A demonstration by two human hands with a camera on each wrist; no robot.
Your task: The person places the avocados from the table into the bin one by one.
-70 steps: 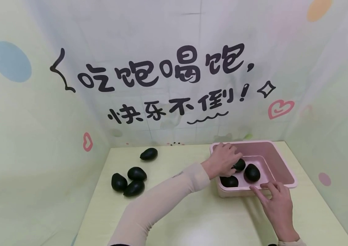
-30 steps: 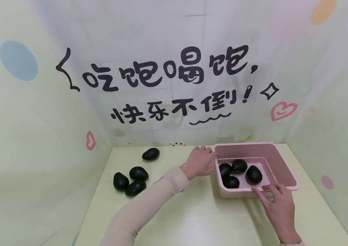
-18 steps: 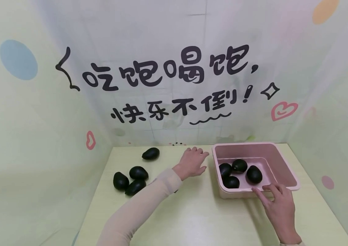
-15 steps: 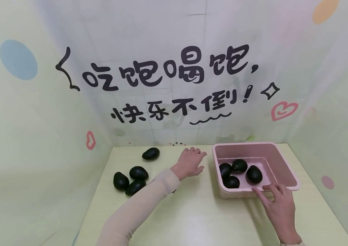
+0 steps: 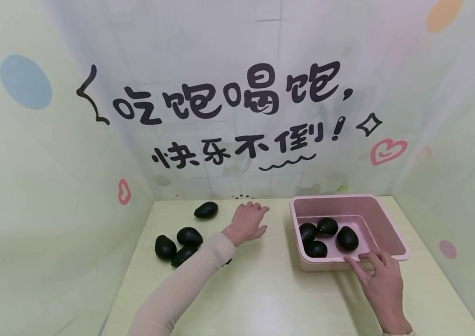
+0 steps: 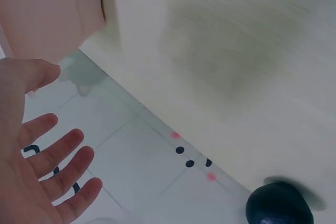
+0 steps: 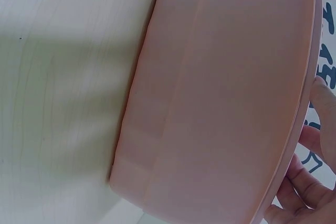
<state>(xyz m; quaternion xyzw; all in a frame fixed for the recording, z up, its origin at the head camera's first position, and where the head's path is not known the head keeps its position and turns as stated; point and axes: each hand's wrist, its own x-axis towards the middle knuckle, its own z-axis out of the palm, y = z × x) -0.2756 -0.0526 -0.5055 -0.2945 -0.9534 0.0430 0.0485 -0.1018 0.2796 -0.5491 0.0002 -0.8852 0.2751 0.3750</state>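
Observation:
My left hand (image 5: pixel 246 221) hovers over the table between the bin and a loose avocado, fingers spread and nothing in them. The left wrist view shows the same hand (image 6: pixel 47 156) with an open palm, and a dark avocado (image 6: pixel 281 205) low at the right. My right hand (image 5: pixel 382 284) holds the front rim of a pink plastic bin (image 5: pixel 393 255), thumb and fingertips at its edge. In the right wrist view, the fingers (image 7: pixel 307 182) lie along that rim beside the bin's outer wall (image 7: pixel 220 103). Several dark green avocados, one of them an avocado (image 5: pixel 347 238), lie inside the bin.
On the table's left lie an avocado (image 5: pixel 206 210) near the back and a cluster of three, including an avocado (image 5: pixel 165 248); my left sleeve (image 5: pixel 195 280) partly overlaps the cluster. A printed cloth backdrop (image 5: pixel 220 46) encloses the pale table (image 5: pixel 271 298) at back and sides.
The left hand has let go of an avocado in the bin, come out past its left rim and moved left over the table. My right hand stays on the front rim.

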